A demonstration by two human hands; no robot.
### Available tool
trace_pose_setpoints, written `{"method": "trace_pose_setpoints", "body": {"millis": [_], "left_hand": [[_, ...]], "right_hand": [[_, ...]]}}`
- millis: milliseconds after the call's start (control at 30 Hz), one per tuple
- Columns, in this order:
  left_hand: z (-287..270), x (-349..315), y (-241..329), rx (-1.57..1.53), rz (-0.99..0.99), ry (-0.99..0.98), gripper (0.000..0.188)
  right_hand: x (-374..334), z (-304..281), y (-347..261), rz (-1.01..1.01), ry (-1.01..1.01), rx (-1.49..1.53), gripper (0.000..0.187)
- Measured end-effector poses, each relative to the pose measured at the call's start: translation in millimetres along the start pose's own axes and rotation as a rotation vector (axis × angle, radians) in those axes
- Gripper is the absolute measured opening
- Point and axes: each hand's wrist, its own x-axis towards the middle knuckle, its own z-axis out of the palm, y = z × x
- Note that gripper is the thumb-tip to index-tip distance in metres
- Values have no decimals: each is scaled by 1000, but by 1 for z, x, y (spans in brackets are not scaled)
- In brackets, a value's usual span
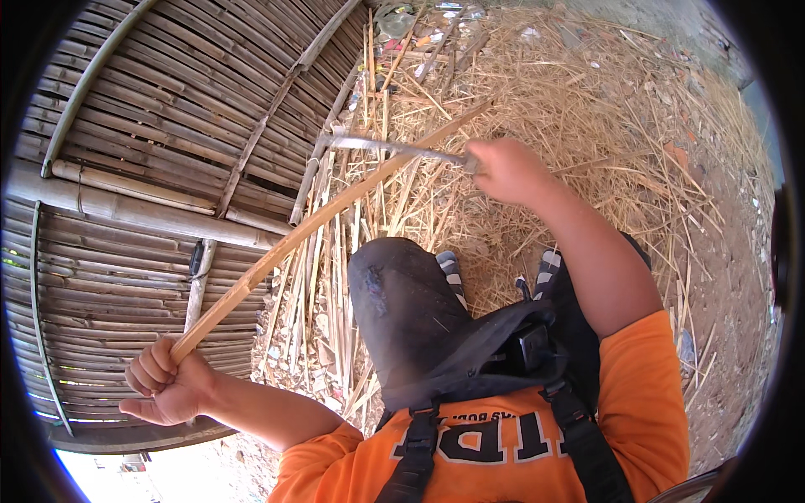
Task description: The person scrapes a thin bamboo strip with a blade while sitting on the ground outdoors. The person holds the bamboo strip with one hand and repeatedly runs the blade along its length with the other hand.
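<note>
A long, pale brown wooden strip (293,237) slants from lower left to upper middle. Around its lower end the fingers of my left hand (172,381) are wrapped, with one digit sticking out. My right hand (507,172) is closed on the handle of a long-bladed knife (369,143), whose blade is slightly blurred. The blade points left and crosses the upper part of the strip. Whether the blade touches the strip I cannot tell. Most of the knife's handle is hidden inside my fist.
Slatted bamboo panels (159,101) and a thick bamboo pole (138,199) stand along the left. Straw-like shavings (579,92) cover the ground ahead, with loose strips (331,293) beside my knee. Scattered rubbish (402,25) lies at the far end. A wall (671,25) borders the far right.
</note>
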Motion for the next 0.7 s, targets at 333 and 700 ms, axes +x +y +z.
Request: {"method": "trace_pose_setpoints", "body": {"millis": [333,700], "left_hand": [[12,-7,-1,-59,-15,-126,49],[18,-9,-5,5,36,-87,47]], "right_hand": [[-17,10,-44,-265,0,73,20],[-10,9,-12,-84,28,17,19]]}}
